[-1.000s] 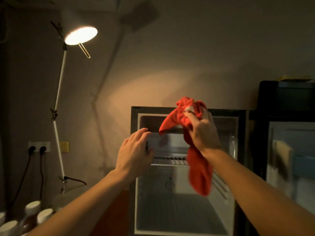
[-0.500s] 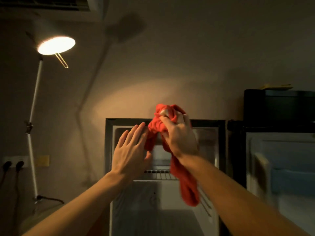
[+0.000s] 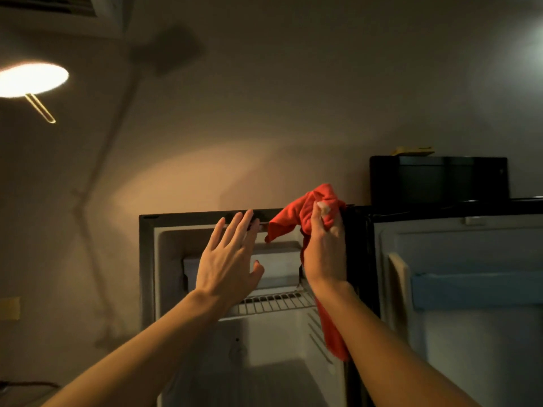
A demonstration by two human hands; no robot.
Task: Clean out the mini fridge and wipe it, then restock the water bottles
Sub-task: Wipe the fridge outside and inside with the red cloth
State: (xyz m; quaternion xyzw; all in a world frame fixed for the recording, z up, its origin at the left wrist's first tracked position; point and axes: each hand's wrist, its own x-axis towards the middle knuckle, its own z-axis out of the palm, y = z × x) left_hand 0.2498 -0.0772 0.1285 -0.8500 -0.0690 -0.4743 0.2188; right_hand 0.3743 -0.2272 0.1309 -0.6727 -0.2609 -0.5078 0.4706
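Dim beige wall backs the open white-lined mini fridge [image 3: 205,362]; right hand [image 3: 323,254] bunches a soft, light red cloth [image 3: 296,218], best gripped mid-wad, left hand [image 3: 227,259] fingers spread just beside it

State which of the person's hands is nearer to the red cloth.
Right. The right hand grips the red cloth, bunched in its fingers with the rest hanging down. The left hand is open beside it, not touching.
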